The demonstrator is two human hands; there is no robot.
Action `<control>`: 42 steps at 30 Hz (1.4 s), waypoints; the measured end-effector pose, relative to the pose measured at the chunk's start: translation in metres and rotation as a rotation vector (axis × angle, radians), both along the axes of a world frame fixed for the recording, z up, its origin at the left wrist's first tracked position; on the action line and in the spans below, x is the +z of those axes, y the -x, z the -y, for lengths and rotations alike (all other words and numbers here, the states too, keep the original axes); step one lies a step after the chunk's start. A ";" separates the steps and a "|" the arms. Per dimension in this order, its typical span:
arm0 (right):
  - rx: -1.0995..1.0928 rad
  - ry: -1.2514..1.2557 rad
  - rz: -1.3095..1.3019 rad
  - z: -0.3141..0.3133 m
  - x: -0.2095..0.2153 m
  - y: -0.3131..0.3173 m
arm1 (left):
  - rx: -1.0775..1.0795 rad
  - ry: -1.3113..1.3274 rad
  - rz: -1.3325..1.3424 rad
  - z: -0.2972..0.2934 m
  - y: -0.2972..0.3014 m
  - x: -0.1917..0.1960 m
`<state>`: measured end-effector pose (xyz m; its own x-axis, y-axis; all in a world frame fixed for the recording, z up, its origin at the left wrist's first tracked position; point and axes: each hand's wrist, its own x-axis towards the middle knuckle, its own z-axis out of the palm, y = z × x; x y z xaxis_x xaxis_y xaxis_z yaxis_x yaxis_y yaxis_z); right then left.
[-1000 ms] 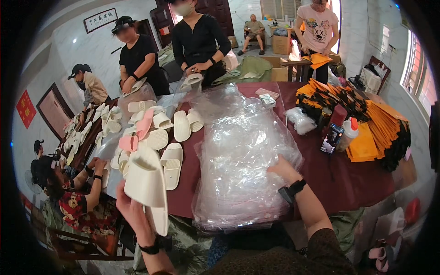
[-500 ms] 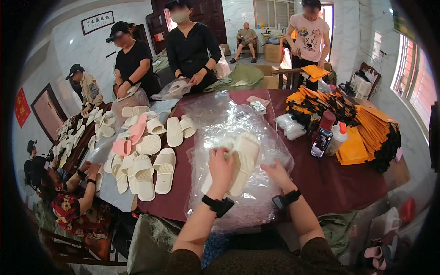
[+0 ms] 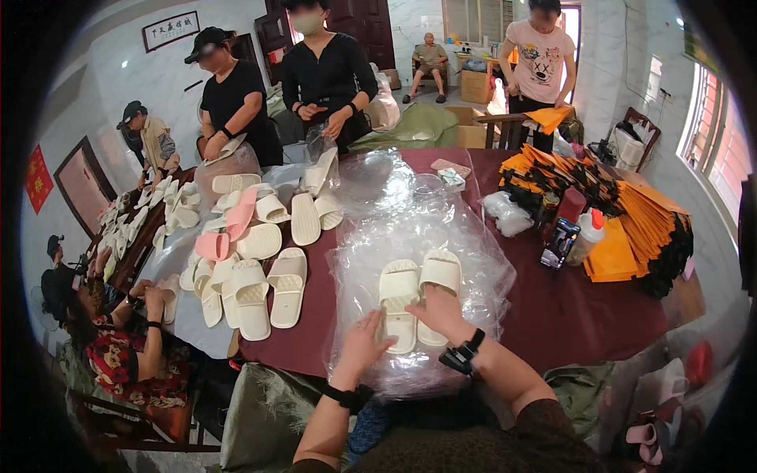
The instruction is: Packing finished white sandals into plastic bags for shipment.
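Two cream slippers lie side by side, toes away from me, on a stack of clear plastic bags (image 3: 371, 236). Beside the heel of the left slipper (image 3: 399, 293), my left hand (image 3: 363, 345) is open, fingers spread on the plastic. My right hand (image 3: 441, 312) grips the right slipper (image 3: 441, 268) at its strap opening; its fingertips are partly hidden there. The thumb of that hand reaches across toward the left slipper. Black bands circle both my wrists.
A pile of cream and pink slippers (image 3: 253, 288) lies to the left. On the right are orange mailing bags (image 3: 631, 225), a phone (image 3: 559, 243), a bottle (image 3: 587, 232) and a white plastic bundle (image 3: 507, 214). Co-workers handle slippers and bags around the dark red table (image 3: 544, 315).
The slippers, overlapped under my left hand before, now lie side by side. My left hand has moved down and off them; my right hand has come in to the right slipper.
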<state>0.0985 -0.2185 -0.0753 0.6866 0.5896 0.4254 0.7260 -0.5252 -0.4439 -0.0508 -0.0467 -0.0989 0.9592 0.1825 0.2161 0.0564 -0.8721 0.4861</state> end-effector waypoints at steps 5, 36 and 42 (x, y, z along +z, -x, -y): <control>-0.151 0.262 -0.096 -0.028 -0.013 -0.019 | 0.036 -0.197 0.036 0.014 0.017 -0.020; -0.076 0.089 -0.316 0.050 -0.002 0.008 | -0.162 -0.143 -0.122 0.035 0.048 0.007; -0.001 -0.866 -0.609 0.105 0.014 -0.007 | -0.228 -0.014 0.050 0.025 0.029 0.012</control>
<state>0.1054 -0.3234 -0.0609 0.9259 0.2492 0.2839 0.2544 0.1443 -0.9563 -0.0801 -0.0715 -0.0871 0.9634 -0.0409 0.2651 -0.1664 -0.8661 0.4713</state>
